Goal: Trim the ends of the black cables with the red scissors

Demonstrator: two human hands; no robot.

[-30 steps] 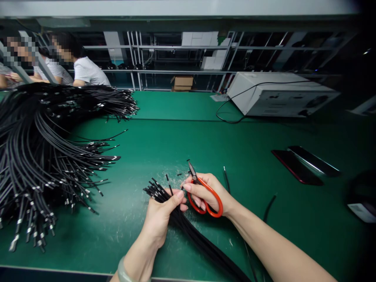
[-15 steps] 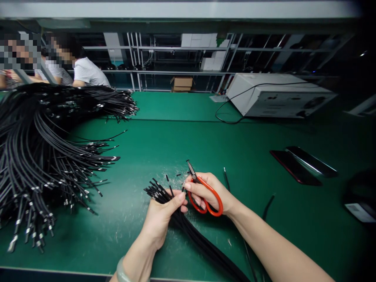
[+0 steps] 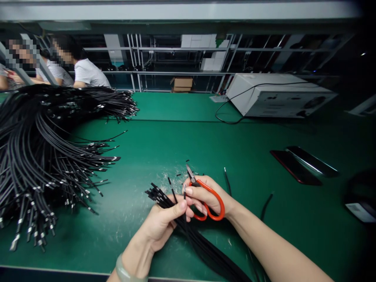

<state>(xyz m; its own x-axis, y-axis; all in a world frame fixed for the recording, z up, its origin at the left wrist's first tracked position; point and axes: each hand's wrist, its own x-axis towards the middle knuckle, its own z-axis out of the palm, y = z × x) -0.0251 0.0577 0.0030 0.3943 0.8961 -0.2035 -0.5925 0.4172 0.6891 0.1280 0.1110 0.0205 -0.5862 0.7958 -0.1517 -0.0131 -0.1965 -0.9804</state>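
Note:
My left hand (image 3: 164, 219) is closed round a bundle of black cables (image 3: 205, 250), whose cut ends fan out past the thumb to the upper left. One single cable (image 3: 184, 192) with a pale, stripped-looking tip stands up between my left thumb and my right fingertips. In my right hand (image 3: 207, 192) rests a pair of scissors (image 3: 217, 211) with red handles, the blades pointing up and away and looking closed. My right thumb and forefinger are close to the cable's tip; whether they touch it I cannot tell. Small black offcuts (image 3: 178, 174) and fine strands lie just beyond.
A large heap of black cables (image 3: 44, 129) covers the left of the green table (image 3: 164, 137). At the right lie two phone-like slabs (image 3: 296, 168) and a dark roll (image 3: 362, 203). A white box-shaped machine (image 3: 279, 96) stands behind. People in striped shirts (image 3: 89, 72) sit at far left.
The single cable's pale tip now shows more clearly between my hands. My right hand and the scissors have shifted slightly down, and the left hand has turned a little.

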